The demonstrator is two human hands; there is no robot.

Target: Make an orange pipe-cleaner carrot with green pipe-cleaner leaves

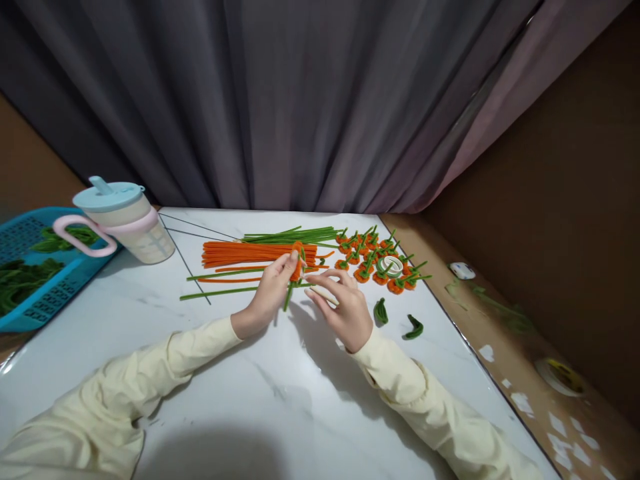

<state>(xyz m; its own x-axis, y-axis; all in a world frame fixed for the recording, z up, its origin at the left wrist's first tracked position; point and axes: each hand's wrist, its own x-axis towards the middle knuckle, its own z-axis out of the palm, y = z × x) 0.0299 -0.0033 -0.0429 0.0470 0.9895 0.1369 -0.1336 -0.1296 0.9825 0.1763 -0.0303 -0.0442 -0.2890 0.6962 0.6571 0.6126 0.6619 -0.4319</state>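
Observation:
My left hand (273, 287) is closed around a small orange pipe-cleaner pumpkin (297, 261). A green pipe cleaner (288, 297) hangs down from it. Close on its right is my right hand (345, 307), with bent fingertips reaching toward the pumpkin. A thin pale stick (325, 296) shows between its thumb and fingers; its exact kind I cannot make out. Behind the hands lie a bundle of orange pipe cleaners (245, 254) and a bundle of green ones (295, 235). Finished-looking orange pumpkins with green stems (364, 271) cluster at the right.
A roll of white tape (390, 267) sits among the pumpkins. Two curled green pieces (413, 327) lie nearer me. At left stand a lidded cup (131, 223) with a pink handle and a blue basket (50, 293) of greenery. Paper scraps (523, 403) lie beyond the table's right edge.

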